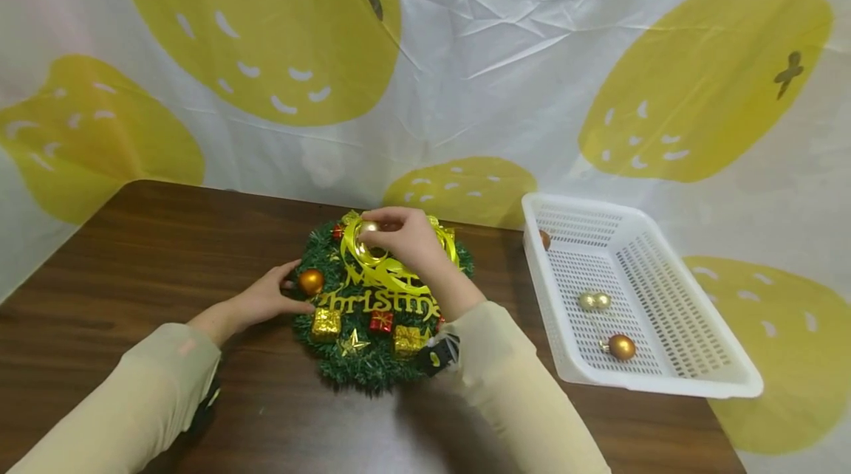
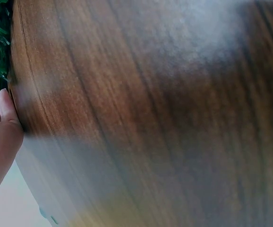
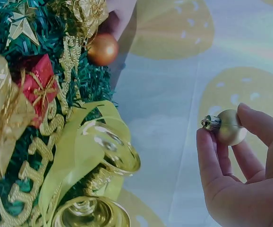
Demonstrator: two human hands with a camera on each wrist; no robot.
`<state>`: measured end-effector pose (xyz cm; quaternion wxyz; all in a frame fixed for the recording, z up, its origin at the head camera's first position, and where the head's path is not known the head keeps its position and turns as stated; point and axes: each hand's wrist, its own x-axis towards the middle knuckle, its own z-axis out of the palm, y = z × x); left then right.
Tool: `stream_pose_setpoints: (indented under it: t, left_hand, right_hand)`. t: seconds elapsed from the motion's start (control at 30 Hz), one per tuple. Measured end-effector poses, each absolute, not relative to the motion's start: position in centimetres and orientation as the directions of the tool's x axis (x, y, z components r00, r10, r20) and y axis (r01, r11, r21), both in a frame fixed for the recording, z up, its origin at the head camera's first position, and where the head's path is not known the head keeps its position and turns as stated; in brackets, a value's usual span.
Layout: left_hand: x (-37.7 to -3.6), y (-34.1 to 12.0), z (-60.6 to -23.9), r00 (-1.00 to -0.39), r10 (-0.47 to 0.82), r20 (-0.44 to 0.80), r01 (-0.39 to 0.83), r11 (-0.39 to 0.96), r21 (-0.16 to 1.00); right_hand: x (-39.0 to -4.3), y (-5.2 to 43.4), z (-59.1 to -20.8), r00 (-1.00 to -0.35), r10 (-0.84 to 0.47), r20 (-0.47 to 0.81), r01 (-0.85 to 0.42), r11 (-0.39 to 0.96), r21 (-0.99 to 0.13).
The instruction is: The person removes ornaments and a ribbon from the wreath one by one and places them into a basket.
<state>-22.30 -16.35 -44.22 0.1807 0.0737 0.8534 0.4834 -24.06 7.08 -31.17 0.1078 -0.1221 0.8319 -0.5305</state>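
Observation:
A green tinsel Christmas wreath lies on the table, bearing gold lettering, gift boxes, a star and yellow ribbon with gold bells. My left hand holds its left edge, the thumb near a gold gift box and the fingers beside an orange bauble. In the left wrist view, only part of that hand shows against the tinsel. Above the upper part of the wreath, my right hand pinches a small pale-gold bauble between thumb and fingers. Its metal cap points away from the palm.
A white perforated basket stands to the right of the wreath. Inside are two pale-gold baubles, an orange bauble and a partly hidden orange one. A fruit-patterned curtain hangs behind the brown wooden table.

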Motion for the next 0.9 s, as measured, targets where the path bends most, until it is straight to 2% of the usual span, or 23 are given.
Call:
stream_pose_setpoints:
  t: [0.9]
  left_hand:
    - [-22.2, -16.3, -44.1, -0.921, 0.310, -0.235, -0.040, 0.525, 0.850]
  right_hand:
    - [-23.8, 14.0, -29.0, -0.976, -0.218, -0.010, -0.105, 0.509, -0.854]
